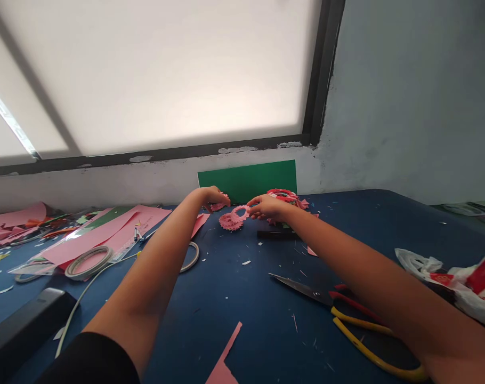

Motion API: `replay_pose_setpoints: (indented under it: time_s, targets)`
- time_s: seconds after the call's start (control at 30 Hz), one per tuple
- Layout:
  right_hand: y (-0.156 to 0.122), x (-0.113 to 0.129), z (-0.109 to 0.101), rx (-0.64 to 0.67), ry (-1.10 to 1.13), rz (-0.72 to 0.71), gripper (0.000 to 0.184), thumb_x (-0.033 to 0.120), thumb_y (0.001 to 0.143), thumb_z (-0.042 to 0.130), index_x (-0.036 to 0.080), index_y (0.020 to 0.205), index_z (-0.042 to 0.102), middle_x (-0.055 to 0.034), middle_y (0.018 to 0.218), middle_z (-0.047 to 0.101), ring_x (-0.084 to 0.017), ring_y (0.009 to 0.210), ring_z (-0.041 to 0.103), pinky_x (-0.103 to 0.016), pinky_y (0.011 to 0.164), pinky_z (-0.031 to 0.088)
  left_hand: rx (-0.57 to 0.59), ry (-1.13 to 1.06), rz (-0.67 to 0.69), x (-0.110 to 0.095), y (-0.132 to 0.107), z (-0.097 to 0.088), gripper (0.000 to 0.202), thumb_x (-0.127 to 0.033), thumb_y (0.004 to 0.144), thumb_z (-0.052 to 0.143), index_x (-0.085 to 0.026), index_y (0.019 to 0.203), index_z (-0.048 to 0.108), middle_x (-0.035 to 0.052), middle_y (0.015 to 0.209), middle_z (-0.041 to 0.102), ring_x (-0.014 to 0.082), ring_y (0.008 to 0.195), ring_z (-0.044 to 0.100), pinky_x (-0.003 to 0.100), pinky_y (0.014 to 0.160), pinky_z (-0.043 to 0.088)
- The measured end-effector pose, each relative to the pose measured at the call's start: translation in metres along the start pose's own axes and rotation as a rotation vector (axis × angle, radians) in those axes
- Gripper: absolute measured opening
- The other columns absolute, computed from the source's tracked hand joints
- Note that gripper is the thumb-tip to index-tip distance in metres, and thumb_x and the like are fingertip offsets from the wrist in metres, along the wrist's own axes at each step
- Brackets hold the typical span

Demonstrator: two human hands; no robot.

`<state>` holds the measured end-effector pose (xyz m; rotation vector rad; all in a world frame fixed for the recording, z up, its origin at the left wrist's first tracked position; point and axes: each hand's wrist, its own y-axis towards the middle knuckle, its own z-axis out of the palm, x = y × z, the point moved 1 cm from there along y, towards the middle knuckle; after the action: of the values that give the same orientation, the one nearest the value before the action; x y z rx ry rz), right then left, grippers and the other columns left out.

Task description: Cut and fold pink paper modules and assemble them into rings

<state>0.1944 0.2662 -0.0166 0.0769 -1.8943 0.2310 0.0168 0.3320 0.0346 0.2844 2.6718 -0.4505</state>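
Observation:
Both arms reach far across a dark blue table [242, 298]. My left hand [215, 196] is closed on a small pink paper piece at the far edge. My right hand [266, 207] pinches one end of a pink fringed paper strip [239, 212], whose coiled pink part [230, 222] rests on the table between the hands. A red and pink paper bundle [284, 195] lies just behind my right hand, in front of a green card [248, 180] leaning on the wall.
Scissors with yellow and red handles [334, 309] lie under my right forearm. Tape rolls [88, 262] and pink paper sheets [102, 234] sit at left, a black box [22, 325] at lower left. A pink scrap [225, 357] lies near me, plastic bags [450, 282] at right.

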Motion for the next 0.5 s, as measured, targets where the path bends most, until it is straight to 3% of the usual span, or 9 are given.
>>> replay_pose_setpoints:
  time_s: [0.2,0.5]
  targets:
    - [0.021,0.001,0.030,0.012,-0.052,0.036,0.026,0.028,0.088,0.052,0.015,0.110,0.053,-0.0064,0.107,0.057,-0.018,0.087,0.059,-0.036,0.073,0.051,0.020,-0.047,-0.021,0.007,-0.002,0.001,0.037,-0.035,0.054,0.067,-0.014,0.085,0.060,0.0049,0.075,0.059,0.0181,0.075,0.057,0.025,0.062,0.049]
    - [0.030,-0.002,0.040,0.025,-0.155,0.116,0.026,0.028,0.088,0.051,0.016,0.111,0.053,-0.0069,0.112,0.055,-0.020,0.093,0.057,-0.039,0.078,0.049,0.190,-0.214,0.019,0.017,0.005,0.014,0.025,-0.033,0.060,0.062,-0.018,0.080,0.059,0.0047,0.086,0.064,0.0181,0.078,0.059,0.026,0.066,0.051]
